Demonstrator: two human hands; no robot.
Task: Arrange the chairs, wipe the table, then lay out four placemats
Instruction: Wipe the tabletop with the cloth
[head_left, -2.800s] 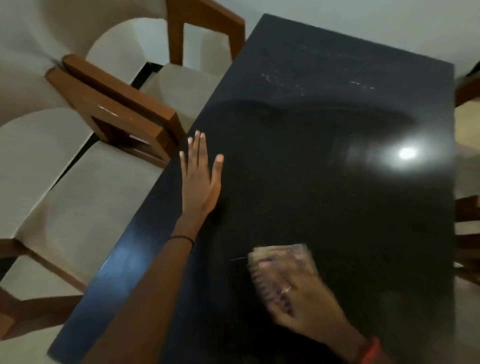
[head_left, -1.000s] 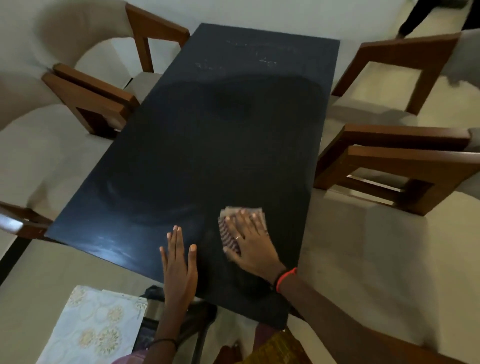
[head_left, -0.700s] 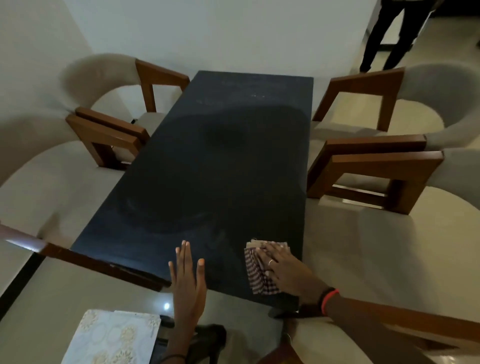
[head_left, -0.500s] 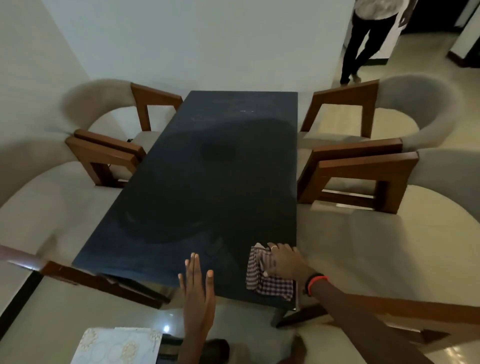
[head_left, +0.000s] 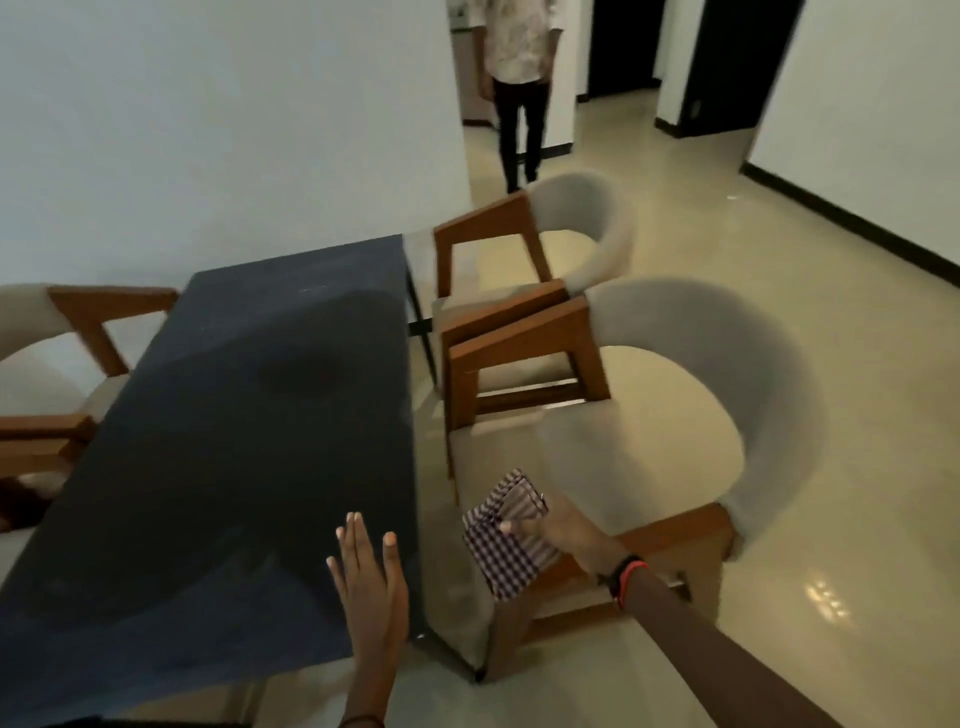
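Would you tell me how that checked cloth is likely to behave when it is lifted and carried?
Probably floppy: the checked cloth droops in folds below the right hand that pinches it. Likely light, since that one hand alone holds it up beside the table. Being soft fabric, it should not roll.

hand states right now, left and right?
Left hand: open, fingers straight, over the table near its edge.
Right hand: holding the checked cloth, off the table.
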